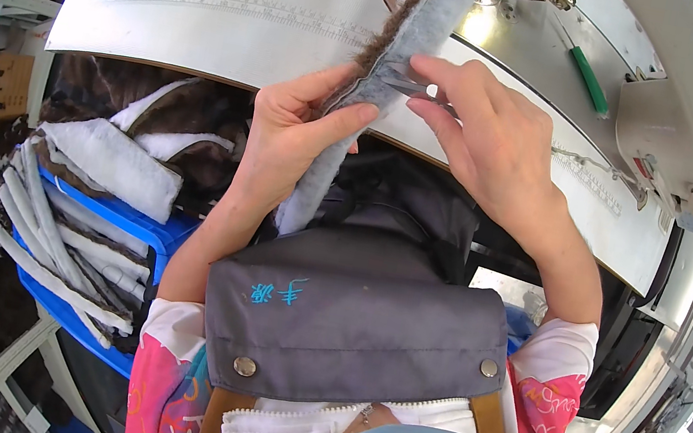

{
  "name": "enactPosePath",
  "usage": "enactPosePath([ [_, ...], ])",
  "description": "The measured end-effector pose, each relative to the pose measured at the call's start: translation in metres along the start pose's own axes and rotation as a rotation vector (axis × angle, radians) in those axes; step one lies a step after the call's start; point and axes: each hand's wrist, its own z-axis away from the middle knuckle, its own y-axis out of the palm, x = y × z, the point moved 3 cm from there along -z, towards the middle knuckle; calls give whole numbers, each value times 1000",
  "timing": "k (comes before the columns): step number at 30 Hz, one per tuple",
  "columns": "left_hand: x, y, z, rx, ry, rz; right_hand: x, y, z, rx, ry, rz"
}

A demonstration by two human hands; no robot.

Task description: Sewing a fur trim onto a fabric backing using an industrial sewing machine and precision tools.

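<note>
A long strip of pale grey backing with brown fur along one edge (425, 31) runs from the table top down over its front edge toward my lap. My left hand (299, 115) is closed on the strip, thumb on the grey side and fingers behind the fur edge. My right hand (495, 136) pinches a small pair of metal thread snips (402, 84) between thumb and forefinger. Their tips lie at the seam, just above my left thumb; whether they touch a thread is too small to tell.
The white sewing table (202, 33) has a printed ruler. A sewing machine (658, 132) stands at the right, a green-handled screwdriver (589, 78) on its metal bed. Lower left, a blue bin (167, 236) holds several strips (52, 230). A dark apron (354, 329) covers my lap.
</note>
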Motion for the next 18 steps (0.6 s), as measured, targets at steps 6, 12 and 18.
enactPosePath([
  [6,-2,4,1,3,-21,-11,0,-3,3,-2,-107,169],
  [12,1,4,1,-58,141,-177,6,-4,4,95,-158,334],
  [18,4,5,1,-9,246,-173,-5,8,14,89,-127,242],
])
